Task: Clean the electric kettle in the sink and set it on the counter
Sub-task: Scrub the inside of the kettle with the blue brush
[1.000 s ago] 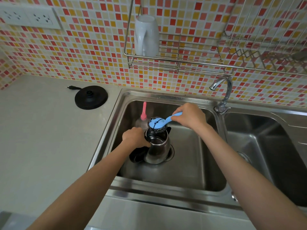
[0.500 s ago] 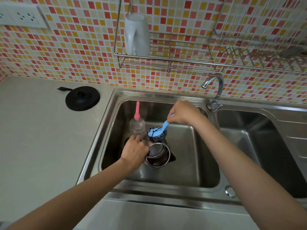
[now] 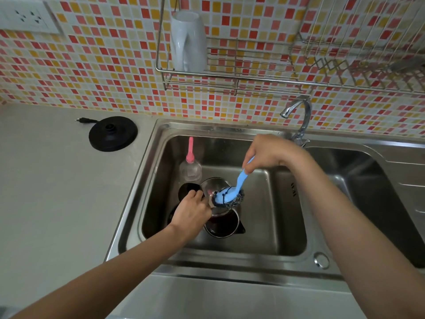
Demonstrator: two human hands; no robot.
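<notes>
The left hand point(image 3: 190, 210) hides the handle of the stainless-steel electric kettle point(image 3: 222, 225). The upper end of the blue-handled steel-wool scrubber point(image 3: 232, 194) disappears inside the right hand point(image 3: 269, 153). The white wall socket plate point(image 3: 25, 17) is cut off by the top-left edge.

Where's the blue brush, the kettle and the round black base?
blue brush point(image 3: 226, 196): head view, on its scrubbing head.
kettle point(image 3: 223, 226): head view, inside its open mouth.
black base point(image 3: 113, 134): head view, on its middle.
</notes>
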